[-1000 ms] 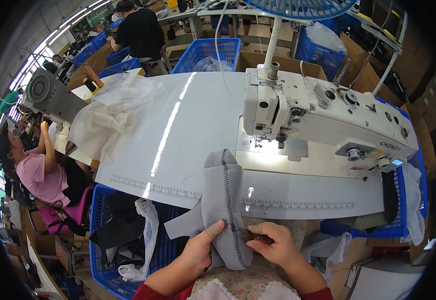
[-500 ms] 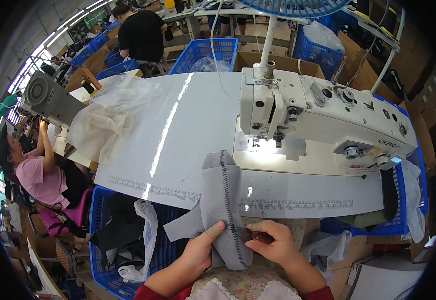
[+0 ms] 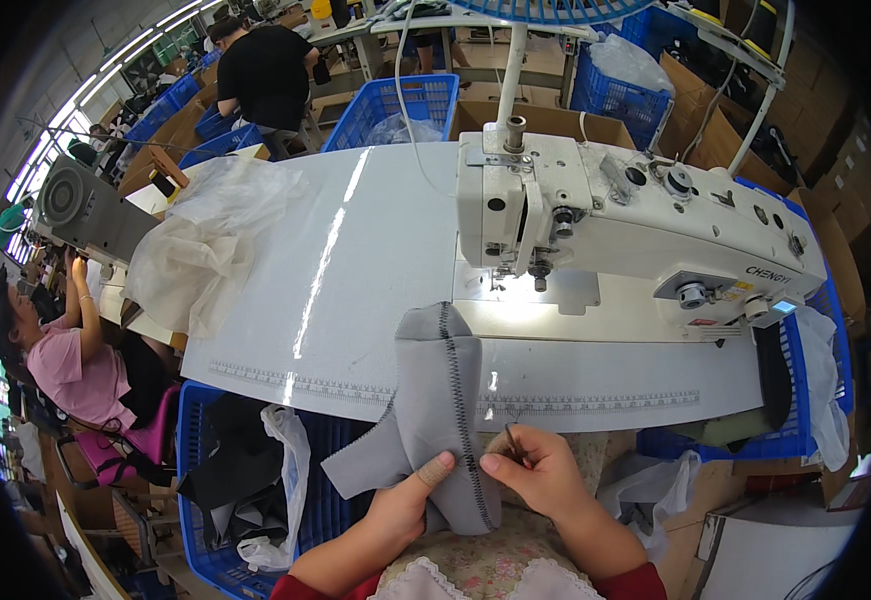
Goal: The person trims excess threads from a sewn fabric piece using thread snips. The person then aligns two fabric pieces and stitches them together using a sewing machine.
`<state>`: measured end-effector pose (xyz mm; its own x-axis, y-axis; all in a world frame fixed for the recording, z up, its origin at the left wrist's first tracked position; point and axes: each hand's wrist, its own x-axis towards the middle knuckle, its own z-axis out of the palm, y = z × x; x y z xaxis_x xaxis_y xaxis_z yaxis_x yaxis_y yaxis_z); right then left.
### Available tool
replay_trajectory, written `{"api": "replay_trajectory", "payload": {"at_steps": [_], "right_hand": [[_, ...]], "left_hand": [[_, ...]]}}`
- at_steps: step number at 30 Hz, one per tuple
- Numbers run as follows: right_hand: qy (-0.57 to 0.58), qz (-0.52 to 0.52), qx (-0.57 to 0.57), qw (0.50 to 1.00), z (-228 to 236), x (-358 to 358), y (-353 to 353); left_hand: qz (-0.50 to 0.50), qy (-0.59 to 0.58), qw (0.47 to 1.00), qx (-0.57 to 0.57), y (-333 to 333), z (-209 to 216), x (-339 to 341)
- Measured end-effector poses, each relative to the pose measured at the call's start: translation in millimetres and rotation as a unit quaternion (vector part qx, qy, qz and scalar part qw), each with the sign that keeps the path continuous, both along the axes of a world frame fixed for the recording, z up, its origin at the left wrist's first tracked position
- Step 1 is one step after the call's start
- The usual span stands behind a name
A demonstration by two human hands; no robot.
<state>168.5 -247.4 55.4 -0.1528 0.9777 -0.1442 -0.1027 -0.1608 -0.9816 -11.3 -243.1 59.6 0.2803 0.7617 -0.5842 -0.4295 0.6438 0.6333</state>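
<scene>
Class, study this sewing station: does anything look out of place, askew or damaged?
Nothing is damaged or spilled. The grey fabric piece hangs half off the table's front edge, pinched by the left hand and right hand, well short of the sewing machine.

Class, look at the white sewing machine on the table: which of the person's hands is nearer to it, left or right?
Right. The right hand lies below the white sewing machine, near the table's front edge, pinching the grey fabric piece. The left hand grips that fabric lower and further left.
</scene>
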Motion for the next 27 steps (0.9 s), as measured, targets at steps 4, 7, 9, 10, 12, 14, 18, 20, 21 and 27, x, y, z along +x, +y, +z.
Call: {"api": "replay_trajectory", "payload": {"at_steps": [4,7,9,10,12,14,18,20,21,27], "right_hand": [[0.060,-0.031,-0.041,0.997,-6.6,-0.9,-6.1],[0.060,-0.059,-0.023,0.996,-11.2,-4.6,-6.8],[0.062,-0.079,-0.003,0.995,-4.5,-6.5,-8.2],[-0.052,-0.100,0.073,0.991,6.4,-7.2,-9.8],[-0.165,-0.119,0.148,0.968,11.4,-7.8,-7.6],[-0.301,-0.074,0.382,0.871,11.6,-7.2,-5.9],[-0.353,-0.077,0.395,0.845,12.2,-13.7,-7.9],[-0.382,-0.089,0.412,0.822,9.6,-13.5,-9.9],[-0.383,-0.090,0.412,0.822,10.5,-12.9,-10.0],[-0.309,-0.086,0.365,0.874,1.6,-13.8,-11.6]], "left_hand": [[-0.009,-0.008,1.000,0.007,-1.6,-3.6,1.1],[-0.011,-0.011,1.000,0.019,-1.0,2.5,3.5],[-0.005,-0.010,1.000,0.022,-0.9,2.1,4.6],[0.005,-0.008,1.000,0.024,-1.0,-0.1,4.4],[0.010,0.012,0.999,0.049,-2.3,-7.9,4.4],[0.010,0.030,0.997,0.075,-5.3,-18.6,2.9],[-0.014,0.071,0.991,0.116,-9.3,-23.0,-1.2],[-0.029,0.072,0.988,0.132,-9.6,-23.5,-0.7],[-0.036,0.072,0.987,0.136,-10.3,-28.1,-2.2],[-0.054,0.064,0.989,0.121,-11.9,-27.7,-3.7]]}}
